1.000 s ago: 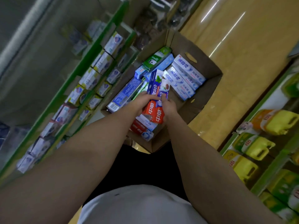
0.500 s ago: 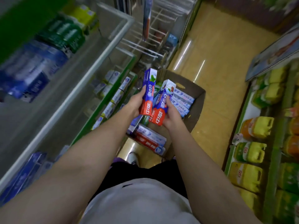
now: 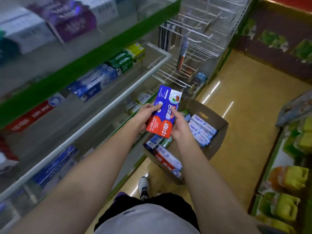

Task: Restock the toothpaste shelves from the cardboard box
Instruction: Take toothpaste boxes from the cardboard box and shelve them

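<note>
Both hands pinch a pair of red-and-blue toothpaste boxes (image 3: 164, 114) side by side, the left hand (image 3: 143, 118) with its thumb across the top face, the right hand (image 3: 179, 128) cupping the lower edge, above the cardboard box (image 3: 217, 132) on the floor. Held only at one end, the pair could splay or slip while swinging toward the shelf (image 3: 94, 119). Half a second ago the boxes stood apart and lower; now they sit together, raised.

To your right, yellow bottles (image 3: 285, 181) line a green-edged rack (image 3: 265, 173); ahead, white wire pegs (image 3: 190, 53) carry one hanging toothbrush (image 3: 183, 51) above the glossy tan floor (image 3: 244, 112).
</note>
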A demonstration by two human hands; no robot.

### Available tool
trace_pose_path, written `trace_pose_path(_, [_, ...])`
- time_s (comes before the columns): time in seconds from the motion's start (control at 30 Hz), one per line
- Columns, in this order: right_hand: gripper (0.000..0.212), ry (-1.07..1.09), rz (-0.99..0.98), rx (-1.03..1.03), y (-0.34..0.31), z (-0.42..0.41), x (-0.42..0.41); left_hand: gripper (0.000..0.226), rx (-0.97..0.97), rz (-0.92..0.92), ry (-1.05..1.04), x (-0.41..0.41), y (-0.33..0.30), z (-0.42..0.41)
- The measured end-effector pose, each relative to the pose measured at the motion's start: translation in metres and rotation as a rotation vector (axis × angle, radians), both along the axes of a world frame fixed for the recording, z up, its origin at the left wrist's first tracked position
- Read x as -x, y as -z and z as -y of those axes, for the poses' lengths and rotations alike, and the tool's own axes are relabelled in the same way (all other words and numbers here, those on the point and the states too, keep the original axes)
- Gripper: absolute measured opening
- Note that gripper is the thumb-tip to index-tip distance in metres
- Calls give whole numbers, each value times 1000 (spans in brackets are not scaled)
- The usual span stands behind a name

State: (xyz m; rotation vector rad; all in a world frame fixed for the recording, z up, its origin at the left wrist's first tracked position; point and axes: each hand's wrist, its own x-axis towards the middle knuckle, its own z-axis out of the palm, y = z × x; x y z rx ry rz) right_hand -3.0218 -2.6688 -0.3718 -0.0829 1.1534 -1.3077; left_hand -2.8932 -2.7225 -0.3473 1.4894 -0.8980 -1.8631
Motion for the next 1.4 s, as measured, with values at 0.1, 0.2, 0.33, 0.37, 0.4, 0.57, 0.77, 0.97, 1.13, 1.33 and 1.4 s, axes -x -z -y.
trace_pose_path(0.1, [71,-44,6,-10,-1,10,-29,24,23,22,-59,-25,-18,-11])
trace_pose_path(0.2, [69,-114,64,12,-8,11,-63,18,73,75,-107,-58,-33,-22])
trace_pose_path(0.33, [34,-260,146,27,-26,1,-115,36,133,188,-194,-108,-48,-51])
trace_pose_path(0.37, [32,-304,167,18,-31,-4,-130,43,142,209,-240,-123,-50,-60])
trace_pose_path(0.4, [33,-345,184,11,-36,-11,-145,52,147,231,-290,-137,-53,-69])
trace_pose_path(0.57, [48,-468,225,-28,-53,-55,-213,52,218,408,-423,-204,-70,-119])
trace_pose_path(0.77, [56,-605,159,-44,-75,-101,-281,28,246,432,-436,-278,-90,-179])
trace_pose_path(0.97, [47,-582,166,-86,-78,-176,-349,44,153,338,-377,-352,-99,-260])
trace_pose_path(1.13, [63,-528,153,-98,-74,-230,-406,46,249,428,-426,-408,-85,-316])
trace_pose_path(1.33, [74,-427,108,-111,-78,-258,-439,52,307,576,-399,-439,-86,-361])
trace_pose_path(1.4, [68,-424,114,-115,-80,-258,-444,62,333,658,-336,-444,-88,-365])
